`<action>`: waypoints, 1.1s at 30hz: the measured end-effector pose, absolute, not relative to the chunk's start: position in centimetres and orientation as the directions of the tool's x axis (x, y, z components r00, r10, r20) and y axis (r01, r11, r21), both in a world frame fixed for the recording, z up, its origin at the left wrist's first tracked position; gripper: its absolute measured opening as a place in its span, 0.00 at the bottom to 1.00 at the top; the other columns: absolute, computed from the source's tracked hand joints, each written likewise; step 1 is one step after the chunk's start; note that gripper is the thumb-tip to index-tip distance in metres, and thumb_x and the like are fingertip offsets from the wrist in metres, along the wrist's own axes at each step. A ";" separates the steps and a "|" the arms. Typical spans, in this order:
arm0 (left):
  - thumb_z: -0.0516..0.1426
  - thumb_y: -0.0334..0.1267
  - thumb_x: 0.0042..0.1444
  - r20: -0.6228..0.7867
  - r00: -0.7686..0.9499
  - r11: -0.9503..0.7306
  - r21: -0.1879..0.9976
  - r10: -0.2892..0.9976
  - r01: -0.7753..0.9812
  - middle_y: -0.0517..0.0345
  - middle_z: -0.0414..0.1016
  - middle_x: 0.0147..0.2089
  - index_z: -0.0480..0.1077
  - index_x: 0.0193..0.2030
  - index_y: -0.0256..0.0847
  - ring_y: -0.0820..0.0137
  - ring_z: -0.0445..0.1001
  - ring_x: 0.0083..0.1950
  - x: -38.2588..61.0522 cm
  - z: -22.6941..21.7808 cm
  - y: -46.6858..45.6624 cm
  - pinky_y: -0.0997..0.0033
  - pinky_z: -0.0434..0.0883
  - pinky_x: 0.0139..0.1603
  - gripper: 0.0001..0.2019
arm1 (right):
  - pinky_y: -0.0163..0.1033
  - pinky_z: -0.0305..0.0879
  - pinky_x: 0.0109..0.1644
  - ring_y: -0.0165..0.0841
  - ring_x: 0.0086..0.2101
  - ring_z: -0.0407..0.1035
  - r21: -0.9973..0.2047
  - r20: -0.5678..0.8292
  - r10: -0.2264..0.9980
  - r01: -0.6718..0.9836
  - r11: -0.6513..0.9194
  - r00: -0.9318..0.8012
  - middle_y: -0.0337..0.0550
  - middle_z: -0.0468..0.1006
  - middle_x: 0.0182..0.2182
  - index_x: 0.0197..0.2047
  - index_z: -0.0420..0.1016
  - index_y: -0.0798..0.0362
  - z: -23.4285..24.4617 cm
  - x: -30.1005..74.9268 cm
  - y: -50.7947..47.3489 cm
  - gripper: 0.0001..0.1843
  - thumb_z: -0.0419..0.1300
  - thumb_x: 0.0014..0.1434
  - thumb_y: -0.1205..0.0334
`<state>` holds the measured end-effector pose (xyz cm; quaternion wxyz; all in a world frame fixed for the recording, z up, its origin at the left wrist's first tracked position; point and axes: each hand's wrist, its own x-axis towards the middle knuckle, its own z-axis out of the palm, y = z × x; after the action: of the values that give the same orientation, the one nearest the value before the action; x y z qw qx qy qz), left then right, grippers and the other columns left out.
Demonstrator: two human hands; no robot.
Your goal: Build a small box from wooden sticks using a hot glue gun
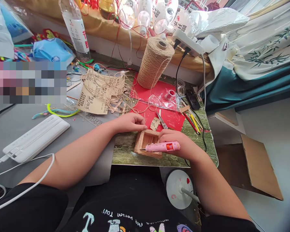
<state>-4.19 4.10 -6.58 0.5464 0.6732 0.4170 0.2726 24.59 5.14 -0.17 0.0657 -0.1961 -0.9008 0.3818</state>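
Note:
A small open wooden box (147, 156), its walls apparently wrapped in twine, sits near the table's front edge. My right hand (181, 141) is closed around a pink glue gun (159, 147), whose narrow tip points left over the box's front left corner. At the back left corner of the box is my left hand (132, 122), fingers curled and fingertips at the rim. What lies under those fingertips is hidden. Just behind the box are scissors (162, 120) and a small printed paper scrap (154, 123) on a red sheet (175, 120).
A large twine spool (156, 62) stands at the back. Left of it, loose twine lies over sandpaper sheets (94, 93). Pencils (194, 123) and a black cable (200, 119) lie to the right. A white power bank (36, 138) rests on the left, and a power strip (187, 42) sits behind.

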 end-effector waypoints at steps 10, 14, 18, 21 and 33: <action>0.63 0.53 0.59 -0.100 0.511 -0.058 0.957 0.854 0.285 0.65 0.63 0.26 0.69 0.30 0.40 0.74 0.58 0.28 -4.1 -6.3 4.1 0.71 0.56 0.31 0.18 | 0.36 0.65 0.38 0.31 0.32 0.69 -0.704 -0.053 0.402 0.320 0.634 -0.914 0.39 0.76 0.31 0.33 0.74 0.50 0.4 24.5 4.9 0.12 0.62 0.70 0.59; 0.63 0.53 0.59 -0.097 0.509 -0.065 0.954 0.855 0.292 0.65 0.63 0.26 0.69 0.30 0.40 0.74 0.59 0.28 -4.1 -6.3 4.1 0.71 0.57 0.31 0.18 | 0.35 0.63 0.37 0.29 0.31 0.69 -0.680 -0.082 0.401 0.345 0.647 -0.913 0.37 0.75 0.31 0.33 0.74 0.51 0.2 24.5 4.8 0.09 0.64 0.68 0.63; 0.63 0.53 0.59 -0.096 0.513 -0.069 0.953 0.853 0.294 0.65 0.63 0.26 0.68 0.29 0.40 0.74 0.59 0.28 -4.2 -6.3 4.0 0.71 0.56 0.31 0.19 | 0.34 0.62 0.37 0.28 0.31 0.68 -0.663 -0.091 0.407 0.360 0.657 -0.909 0.36 0.75 0.31 0.33 0.74 0.51 0.2 24.5 4.8 0.08 0.64 0.67 0.65; 0.63 0.52 0.58 -0.090 0.509 -0.070 0.955 0.856 0.287 0.65 0.63 0.26 0.68 0.29 0.40 0.74 0.59 0.28 -4.2 -6.4 4.1 0.71 0.56 0.30 0.18 | 0.34 0.62 0.36 0.28 0.31 0.67 -0.670 -0.093 0.406 0.359 0.650 -0.909 0.36 0.74 0.31 0.33 0.74 0.51 0.2 24.5 4.8 0.08 0.64 0.66 0.66; 0.62 0.55 0.61 -0.093 0.510 -0.081 0.948 0.855 0.309 0.65 0.63 0.27 0.67 0.30 0.40 0.75 0.59 0.29 -4.4 -6.7 4.0 0.72 0.57 0.32 0.20 | 0.35 0.63 0.37 0.30 0.32 0.67 -0.679 -0.042 0.393 0.314 0.664 -0.919 0.38 0.75 0.32 0.34 0.73 0.50 0.2 24.6 4.4 0.09 0.62 0.68 0.64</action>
<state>-4.38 4.04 -6.72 0.5301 0.6886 0.4225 0.2575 24.62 4.45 0.24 0.0542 -0.1942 -0.9104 0.3613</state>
